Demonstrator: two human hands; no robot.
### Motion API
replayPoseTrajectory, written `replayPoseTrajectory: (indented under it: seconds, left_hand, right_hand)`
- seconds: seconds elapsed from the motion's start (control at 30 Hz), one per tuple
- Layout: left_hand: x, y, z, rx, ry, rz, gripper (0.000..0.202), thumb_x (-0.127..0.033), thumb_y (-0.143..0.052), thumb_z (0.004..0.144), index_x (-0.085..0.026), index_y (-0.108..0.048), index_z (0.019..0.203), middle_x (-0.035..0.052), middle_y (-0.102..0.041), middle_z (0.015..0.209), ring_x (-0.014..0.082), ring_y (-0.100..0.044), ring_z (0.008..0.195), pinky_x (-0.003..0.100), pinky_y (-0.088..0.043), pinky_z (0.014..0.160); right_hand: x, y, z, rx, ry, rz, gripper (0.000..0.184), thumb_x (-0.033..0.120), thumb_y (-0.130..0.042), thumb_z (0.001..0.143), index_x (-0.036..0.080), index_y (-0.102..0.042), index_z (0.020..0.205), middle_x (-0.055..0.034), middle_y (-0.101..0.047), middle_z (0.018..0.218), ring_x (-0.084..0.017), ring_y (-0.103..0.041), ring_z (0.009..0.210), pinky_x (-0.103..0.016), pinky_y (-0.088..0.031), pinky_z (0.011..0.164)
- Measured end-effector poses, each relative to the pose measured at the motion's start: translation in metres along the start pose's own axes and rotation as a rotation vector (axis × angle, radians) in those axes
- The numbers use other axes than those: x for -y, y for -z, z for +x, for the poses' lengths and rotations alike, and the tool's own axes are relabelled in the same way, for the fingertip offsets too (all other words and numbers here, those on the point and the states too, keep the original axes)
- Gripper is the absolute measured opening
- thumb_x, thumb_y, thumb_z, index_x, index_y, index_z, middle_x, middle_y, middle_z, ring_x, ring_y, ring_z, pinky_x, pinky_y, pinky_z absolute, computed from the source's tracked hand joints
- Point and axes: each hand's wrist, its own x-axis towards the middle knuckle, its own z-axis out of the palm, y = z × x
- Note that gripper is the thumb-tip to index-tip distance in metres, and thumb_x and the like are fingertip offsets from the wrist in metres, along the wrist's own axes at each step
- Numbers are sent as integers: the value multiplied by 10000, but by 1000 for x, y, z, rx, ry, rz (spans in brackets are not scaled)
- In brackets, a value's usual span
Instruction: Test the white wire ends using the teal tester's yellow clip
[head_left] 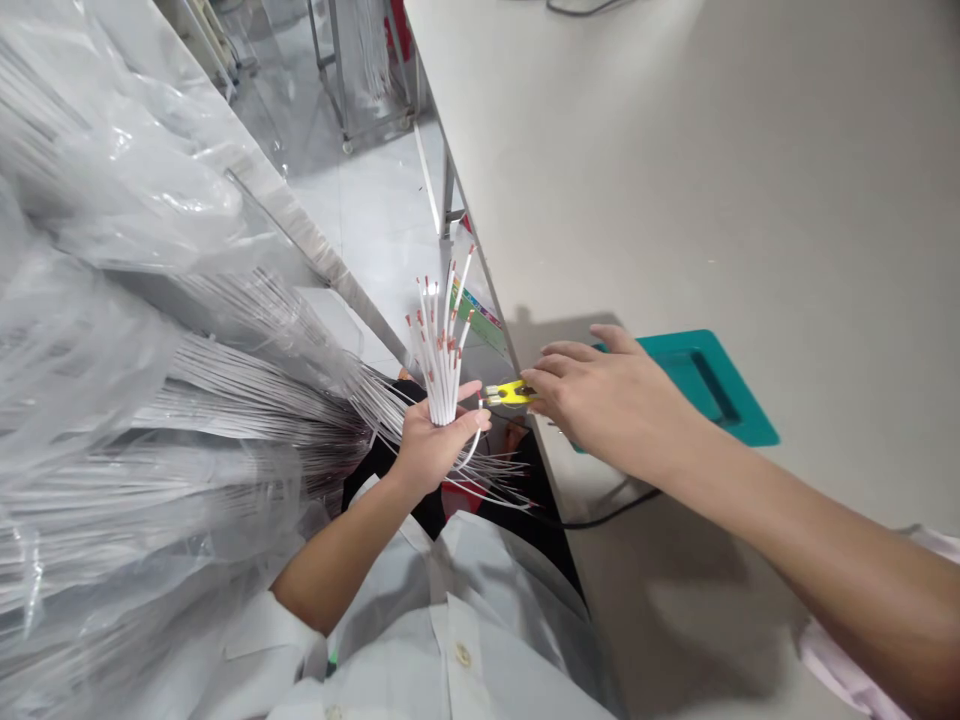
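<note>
My left hand (439,440) is closed around a bundle of white wires (442,375), whose bare copper ends fan upward. One single wire (478,440) bends out beside my thumb, its end standing at the tips of a yellow tool. This yellow tool (511,392) has two metal prongs that point left, close to my left fingertips. My right hand (589,385) grips its back end over the table edge; the palm side of that hand is hidden. More loose wire ends (495,470) stick out below my left hand.
A teal tray (739,425) lies on the grey table (712,220), partly behind my right hand. A black cable (615,518) runs across the table edge. Long white wires in clear plastic (90,400) fill the left side. A wheeled metal rack (337,80) stands on the floor beyond.
</note>
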Motion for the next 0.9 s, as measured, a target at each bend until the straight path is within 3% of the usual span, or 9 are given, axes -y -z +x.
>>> replayPoseTrajectory:
  seconds: [0.13,0.3,0.4,0.5,0.63,0.9]
  left_hand:
    - [1,-7,3,-33,23,-3,457,-241,-755,616,-134,-685,1055,0,-658,566,74,-524,479,235,-461,552]
    - [-1,-11,5,-61,9,76,428,-168,-740,621,-116,-686,1042,1,-669,581,108,-581,540,263,-500,624]
    - [-5,-11,5,-52,-6,137,407,-155,-723,637,-111,-685,1040,12,-684,610,130,-615,591,274,-515,668]
    - [-7,-11,4,-57,-42,190,395,-165,-727,633,-113,-694,1023,26,-695,636,156,-637,636,285,-520,692]
    - [-5,-10,3,-77,-73,211,389,-181,-731,627,-126,-701,1011,28,-698,664,151,-634,639,277,-518,682]
    - [2,2,0,-69,-52,109,407,-227,-753,614,-145,-703,1009,17,-680,633,136,-620,627,267,-507,662]
  right_hand:
    - [-3,-4,1,-34,39,-11,210,57,-471,792,173,-628,712,-70,-696,727,-257,-611,901,-490,-283,928]
    - [-5,-6,0,-91,73,-18,254,42,-432,782,196,-610,686,-59,-682,685,-255,-612,891,-506,-278,950]
    - [-5,-5,-1,-95,67,-23,230,107,-432,829,184,-621,723,-74,-678,715,-257,-606,875,-506,-274,955]
    - [-5,-6,-2,-109,49,-40,201,258,-461,866,159,-635,888,-101,-682,818,-264,-592,873,-514,-275,946]
    - [-4,-9,-3,-106,38,-37,394,383,-525,845,148,-557,1159,-108,-678,922,-265,-585,889,-521,-254,960]
    - [-3,-12,-3,-127,22,-29,455,453,-535,836,121,-588,1144,-126,-686,850,-271,-609,801,-559,-260,959]
